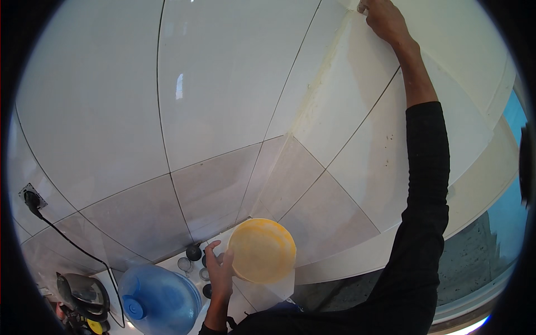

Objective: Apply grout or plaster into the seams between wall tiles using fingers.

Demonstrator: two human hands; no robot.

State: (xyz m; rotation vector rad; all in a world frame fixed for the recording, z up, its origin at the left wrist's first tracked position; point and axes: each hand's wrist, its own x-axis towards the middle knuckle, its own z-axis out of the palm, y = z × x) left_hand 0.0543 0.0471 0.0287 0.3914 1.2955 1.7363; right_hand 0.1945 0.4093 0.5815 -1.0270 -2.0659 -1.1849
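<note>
My right hand (386,21) is stretched far up at the top edge of the view, against the pale corner where the tiled wall meets the white side surface. Its fingers are closed around something small and pale, mostly hidden and cut off by the frame. Low in the middle, a round yellow bowl (262,251) with a pale, smeared inside is at the counter's corner. My left hand (219,271) is at the bowl's left side, its fingers apart and some close to or touching the rim. Whether it bears any of the bowl's weight I cannot tell.
A big blue water jug (159,298) lies on the counter, left of my left hand. Small jars (185,264) stand between them. A dark kettle (84,296) is farther left, near a black cord (78,248) plugged into a wall socket (32,196). A yellowish seam (318,92) runs along the corner.
</note>
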